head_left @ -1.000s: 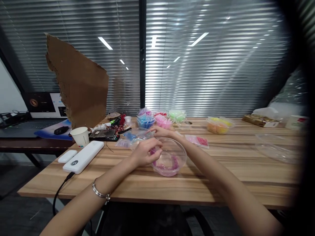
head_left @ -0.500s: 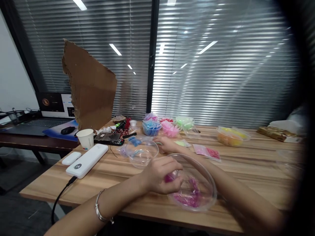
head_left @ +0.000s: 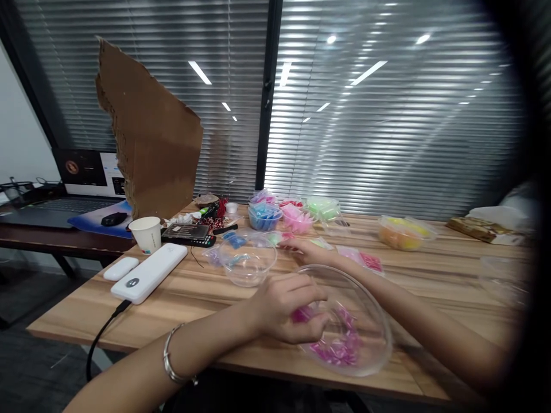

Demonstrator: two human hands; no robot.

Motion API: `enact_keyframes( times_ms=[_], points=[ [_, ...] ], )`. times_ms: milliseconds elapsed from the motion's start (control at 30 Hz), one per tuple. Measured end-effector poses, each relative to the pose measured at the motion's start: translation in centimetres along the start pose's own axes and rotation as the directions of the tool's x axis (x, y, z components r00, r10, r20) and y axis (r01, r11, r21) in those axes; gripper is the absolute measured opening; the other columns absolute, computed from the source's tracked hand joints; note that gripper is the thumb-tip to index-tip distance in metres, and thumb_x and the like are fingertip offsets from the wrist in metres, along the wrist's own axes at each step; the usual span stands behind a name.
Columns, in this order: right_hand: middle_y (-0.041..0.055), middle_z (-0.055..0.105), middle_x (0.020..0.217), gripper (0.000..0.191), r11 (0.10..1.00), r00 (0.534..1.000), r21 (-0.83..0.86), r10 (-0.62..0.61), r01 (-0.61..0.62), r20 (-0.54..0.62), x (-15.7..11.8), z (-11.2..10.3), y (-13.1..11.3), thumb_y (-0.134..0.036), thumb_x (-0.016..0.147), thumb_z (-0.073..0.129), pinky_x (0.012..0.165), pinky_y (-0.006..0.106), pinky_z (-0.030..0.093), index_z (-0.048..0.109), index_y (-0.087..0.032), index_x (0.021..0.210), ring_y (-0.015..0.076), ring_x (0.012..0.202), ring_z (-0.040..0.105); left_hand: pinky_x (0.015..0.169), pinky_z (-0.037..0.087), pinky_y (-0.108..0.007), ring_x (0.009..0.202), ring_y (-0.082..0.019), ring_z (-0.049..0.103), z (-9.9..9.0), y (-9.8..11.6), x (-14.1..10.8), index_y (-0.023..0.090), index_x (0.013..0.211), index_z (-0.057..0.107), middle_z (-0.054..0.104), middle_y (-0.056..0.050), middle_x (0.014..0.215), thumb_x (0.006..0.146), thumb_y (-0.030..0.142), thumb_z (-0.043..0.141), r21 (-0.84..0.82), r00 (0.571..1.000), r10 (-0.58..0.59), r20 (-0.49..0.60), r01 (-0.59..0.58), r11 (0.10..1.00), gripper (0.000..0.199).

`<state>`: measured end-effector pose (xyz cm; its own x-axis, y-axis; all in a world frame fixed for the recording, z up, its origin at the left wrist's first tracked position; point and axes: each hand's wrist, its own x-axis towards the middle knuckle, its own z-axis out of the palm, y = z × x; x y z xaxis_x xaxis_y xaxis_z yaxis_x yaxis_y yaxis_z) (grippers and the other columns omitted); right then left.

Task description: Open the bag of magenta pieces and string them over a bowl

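Observation:
My left hand, with a silver bracelet on its wrist, is closed at the left side of a clear plastic bowl. Shiny magenta strips lie in this bowl, and a magenta bit shows between my thumb and fingers. The bowl tilts toward me. Farther out, my right hand reaches across with its fingers stretched, low over the table beside small packets in pink and green. Left of it stands a second clear bowl with blue and lilac packets around and behind it.
Bowls of blue pieces, pink pieces and orange-yellow pieces stand toward the back. A pink-red packet lies right of my forearm. On the left are a paper cup, a white power bank with a cable, and upright cardboard.
My left hand and the bowl with magenta strips have shifted slightly right. My right hand has moved a little right, its fingers now straighter. The camera view has also shifted slightly.

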<state>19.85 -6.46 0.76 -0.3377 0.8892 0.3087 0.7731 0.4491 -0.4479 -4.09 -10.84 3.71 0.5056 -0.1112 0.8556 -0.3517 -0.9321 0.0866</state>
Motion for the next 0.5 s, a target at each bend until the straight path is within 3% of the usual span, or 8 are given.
enact_keyframes(
  times_ms=[67, 133, 333, 500],
  points=[
    [0.0073, 0.052, 0.138, 0.063, 1.000, 0.999, -0.025, 0.017, -0.018, -0.046, -1.0, -0.5, 0.8, -0.007, 0.074, 0.051, 0.105, 0.045, 0.041, 0.049, -0.024, 0.135, 0.0237, 0.126, 0.050, 0.058, 0.050, -0.026, 0.065, -0.016, 0.062, 0.0, 0.0, -0.1, 0.013, 0.091, 0.062, 0.066, -0.007, 0.073, 0.082, 0.030, 0.051, -0.017, 1.000, 0.003, 0.011, -0.002, 1.000, 0.022],
    [0.0072, 0.053, 0.137, 0.064, 0.997, 0.996, -0.064, 0.033, -0.039, -0.086, -1.5, -0.9, 0.8, -0.004, 0.073, 0.050, 0.103, 0.042, 0.042, 0.049, -0.024, 0.134, 0.0232, 0.123, 0.052, 0.058, 0.050, -0.026, 0.066, -0.016, 0.062, 0.0, 0.0, -0.2, 0.013, 0.091, 0.062, 0.066, -0.007, 0.074, 0.082, 0.030, 0.053, -0.034, 1.000, -0.002, 0.019, 0.002, 0.999, 0.021],
    [0.0094, 0.069, 0.103, 0.026, 0.942, 0.981, -0.277, 0.196, -0.192, -0.014, -0.4, -0.9, -1.3, -0.014, 0.084, 0.049, 0.082, 0.033, 0.049, 0.065, -0.017, 0.104, 0.0208, 0.089, 0.063, 0.063, 0.049, -0.027, 0.071, -0.017, 0.062, -0.1, 0.0, -0.4, 0.013, 0.094, 0.062, 0.066, -0.007, 0.078, 0.081, 0.027, 0.056, -0.046, 0.998, -0.030, 0.047, 0.032, 0.998, 0.020],
    [0.0084, 0.067, 0.099, 0.026, 0.924, 0.972, -0.306, 0.232, -0.228, -0.022, 0.4, -0.3, -2.0, -0.014, 0.088, 0.042, 0.077, 0.032, 0.047, 0.062, -0.017, 0.104, 0.0192, 0.086, 0.060, 0.060, 0.047, -0.026, 0.066, -0.015, 0.059, -0.1, 0.0, -0.1, 0.013, 0.092, 0.061, 0.063, -0.006, 0.072, 0.082, 0.028, 0.053, -0.025, 1.000, -0.018, 0.022, 0.018, 1.000, 0.019]
  ],
)
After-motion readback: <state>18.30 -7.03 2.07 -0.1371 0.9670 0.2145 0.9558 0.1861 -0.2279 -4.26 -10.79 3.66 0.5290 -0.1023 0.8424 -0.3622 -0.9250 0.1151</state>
